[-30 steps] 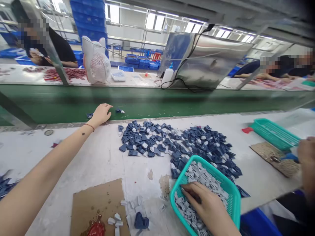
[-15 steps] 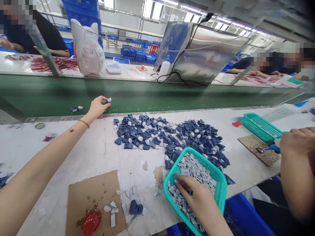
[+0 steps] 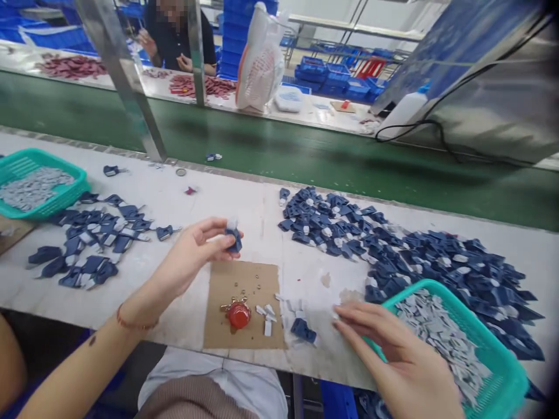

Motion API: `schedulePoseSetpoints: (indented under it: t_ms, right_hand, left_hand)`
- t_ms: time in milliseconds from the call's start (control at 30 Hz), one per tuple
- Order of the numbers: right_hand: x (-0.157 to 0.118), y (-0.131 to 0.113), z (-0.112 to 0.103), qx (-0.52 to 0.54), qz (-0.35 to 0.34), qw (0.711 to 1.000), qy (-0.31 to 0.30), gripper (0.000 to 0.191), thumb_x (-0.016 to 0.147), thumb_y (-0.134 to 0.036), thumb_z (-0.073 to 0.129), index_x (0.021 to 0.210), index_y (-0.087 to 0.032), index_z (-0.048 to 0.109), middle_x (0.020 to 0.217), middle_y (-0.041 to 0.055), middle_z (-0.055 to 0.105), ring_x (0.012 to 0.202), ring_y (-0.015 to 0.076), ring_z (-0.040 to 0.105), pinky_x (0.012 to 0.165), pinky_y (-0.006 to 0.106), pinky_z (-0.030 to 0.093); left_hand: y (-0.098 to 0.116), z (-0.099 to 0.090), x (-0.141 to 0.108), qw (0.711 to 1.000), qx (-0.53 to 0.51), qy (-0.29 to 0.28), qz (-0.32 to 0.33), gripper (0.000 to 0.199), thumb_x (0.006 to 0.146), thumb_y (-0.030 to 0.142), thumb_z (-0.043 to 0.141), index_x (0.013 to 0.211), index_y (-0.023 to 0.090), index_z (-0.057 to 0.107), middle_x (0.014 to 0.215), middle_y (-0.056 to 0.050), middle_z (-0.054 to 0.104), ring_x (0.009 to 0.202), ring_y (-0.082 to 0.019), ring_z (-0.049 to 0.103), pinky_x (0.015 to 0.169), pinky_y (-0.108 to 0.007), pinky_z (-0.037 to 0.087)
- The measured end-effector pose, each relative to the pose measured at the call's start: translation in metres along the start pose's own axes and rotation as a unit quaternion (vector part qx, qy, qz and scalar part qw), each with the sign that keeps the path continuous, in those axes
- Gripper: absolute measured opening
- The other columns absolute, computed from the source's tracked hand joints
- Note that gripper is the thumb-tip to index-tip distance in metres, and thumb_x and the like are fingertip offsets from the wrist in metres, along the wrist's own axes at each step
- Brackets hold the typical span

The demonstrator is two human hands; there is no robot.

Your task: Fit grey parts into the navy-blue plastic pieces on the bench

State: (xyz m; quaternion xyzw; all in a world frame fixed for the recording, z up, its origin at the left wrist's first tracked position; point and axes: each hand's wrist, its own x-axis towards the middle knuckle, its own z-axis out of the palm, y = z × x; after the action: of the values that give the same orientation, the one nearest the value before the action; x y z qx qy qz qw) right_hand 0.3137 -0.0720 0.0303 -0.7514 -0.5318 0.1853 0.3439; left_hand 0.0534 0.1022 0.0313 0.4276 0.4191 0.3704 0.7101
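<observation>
The left hand (image 3: 192,253) pinches a small dark blue piece (image 3: 234,235) with a pale tab at its top between thumb and fingertips, holding it up just above the far edge of a brown cardboard sheet (image 3: 244,282) that lies on the white worktop (image 3: 205,201). The right hand (image 3: 393,355) lies flat with its grip spread and empty, fingertips resting on the worktop beside the near rim of a teal basket (image 3: 502,372) filled with small grey-white tabs (image 3: 441,331). On the cardboard sits a red cap (image 3: 239,315), with a few loose pale tabs just to its right and one more dark blue piece (image 3: 303,330) near the sheet's corner. Beyond the right hand spreads a large heap of blue pieces (image 3: 393,250). A smaller scatter of them (image 3: 96,238) lies to the left, near a second teal basket (image 3: 26,160). Past the worktop runs a green conveyor belt (image 3: 305,157), with another person seated on its far side.
</observation>
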Motion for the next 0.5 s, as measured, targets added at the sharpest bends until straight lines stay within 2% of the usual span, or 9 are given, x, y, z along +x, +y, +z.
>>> schedulePoseSetpoints:
  t_ms: [67,167,300,500]
  right_hand:
    - [0.002,-0.022,0.023,0.042,-0.040,0.995,-0.080,0.016,0.084,-0.040,0.065,0.088,-0.028,0.075,0.095,0.0036,0.072,0.080,0.0161,0.070,0.073,0.024,0.060]
    - [0.005,-0.044,0.051,0.075,-0.058,0.981,-0.171,0.014,0.088,-0.031,0.062,0.093,-0.025,0.073,0.094,0.0037,0.071,0.077,0.0142,0.069,0.069,0.024,0.059]
    - [0.007,-0.054,0.071,0.052,-0.065,0.975,-0.206,0.012,0.087,-0.027,0.061,0.092,-0.025,0.072,0.090,0.0023,0.070,0.074,0.0140,0.066,0.069,0.027,0.056]
    - [0.010,-0.069,0.079,0.044,-0.049,0.969,-0.238,0.012,0.083,-0.025,0.062,0.086,-0.024,0.073,0.088,0.0038,0.071,0.084,0.0179,0.067,0.074,0.031,0.055]
  left_hand:
    - [-0.016,-0.011,-0.027,1.000,-0.013,0.014,-0.021,0.030,0.071,0.031,0.081,0.094,0.018,0.066,0.094,-0.003,0.073,0.071,-0.013,0.069,0.063,-0.020,0.058]
    - [-0.039,-0.024,-0.059,0.997,-0.043,0.037,-0.053,0.030,0.072,0.034,0.081,0.095,0.021,0.065,0.096,-0.002,0.073,0.072,-0.012,0.068,0.063,-0.019,0.057]
    - [-0.060,-0.036,-0.085,0.993,-0.068,0.069,-0.074,0.032,0.074,0.036,0.080,0.098,0.023,0.064,0.102,-0.003,0.072,0.078,-0.014,0.068,0.066,-0.022,0.057]
    - [-0.075,-0.039,-0.100,0.988,-0.093,0.084,-0.094,0.034,0.071,0.036,0.082,0.097,0.024,0.063,0.099,-0.003,0.072,0.078,-0.016,0.068,0.067,-0.025,0.059]
